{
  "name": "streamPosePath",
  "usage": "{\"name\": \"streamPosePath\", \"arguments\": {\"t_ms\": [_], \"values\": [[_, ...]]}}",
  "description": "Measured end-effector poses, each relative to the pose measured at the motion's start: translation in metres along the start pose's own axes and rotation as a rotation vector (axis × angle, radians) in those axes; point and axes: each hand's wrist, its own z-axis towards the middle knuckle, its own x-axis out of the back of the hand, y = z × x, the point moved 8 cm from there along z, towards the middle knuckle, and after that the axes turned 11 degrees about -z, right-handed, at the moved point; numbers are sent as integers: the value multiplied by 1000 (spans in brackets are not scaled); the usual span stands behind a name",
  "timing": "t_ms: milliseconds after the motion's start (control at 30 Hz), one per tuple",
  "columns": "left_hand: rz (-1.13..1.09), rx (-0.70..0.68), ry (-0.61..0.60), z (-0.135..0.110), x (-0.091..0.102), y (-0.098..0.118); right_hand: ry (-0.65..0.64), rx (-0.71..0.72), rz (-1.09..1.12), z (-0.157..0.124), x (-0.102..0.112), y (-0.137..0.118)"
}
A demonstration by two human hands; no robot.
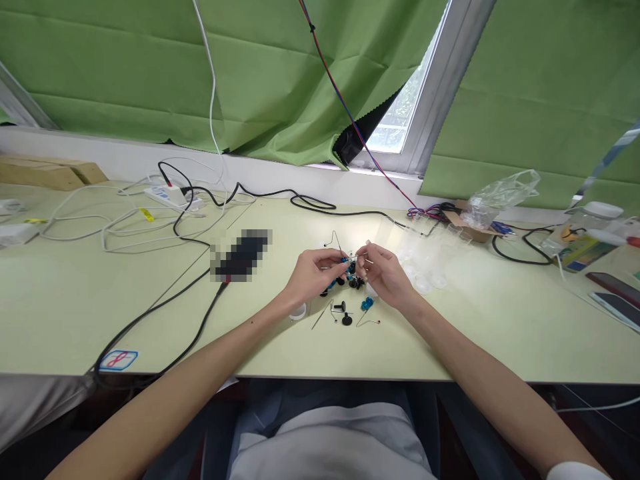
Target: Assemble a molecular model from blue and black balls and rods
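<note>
Both hands meet above a small pile of parts at the middle of the table. My left hand [315,272] is closed, thumb against forefinger, on a small blue part [345,261]. A thin metal wire [353,257] runs from there to the bent fingertips of my right hand [384,275], which pinch its other end. Below the hands lie black disc-headed pieces [347,320], a blue part [367,304] and a bent wire with a red tip [369,324]. More blue and black parts [353,283] are partly hidden between the hands. A white cap [299,312] sits by my left wrist.
Clear plastic pieces [425,273] lie right of my right hand. A pixelated dark device [243,257] with a black cable [200,333] is at left. Further back are a power strip [173,196], tangled cables and a plastic bag [503,197]. Phones [617,310] rest at far right.
</note>
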Motion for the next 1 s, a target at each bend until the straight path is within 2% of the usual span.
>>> {"name": "streamPosePath", "arguments": {"t_ms": [500, 833, 1000], "values": [[66, -15, -43, -3, -5, -1, 55, -49, 42, 1, 3, 1], [-8, 6, 2, -1, -2, -1, 5, -81, 156, 2, 2, 6], [-58, 13, 16, 1, 1, -1, -44, -39, 196, 1, -2, 2]]}}
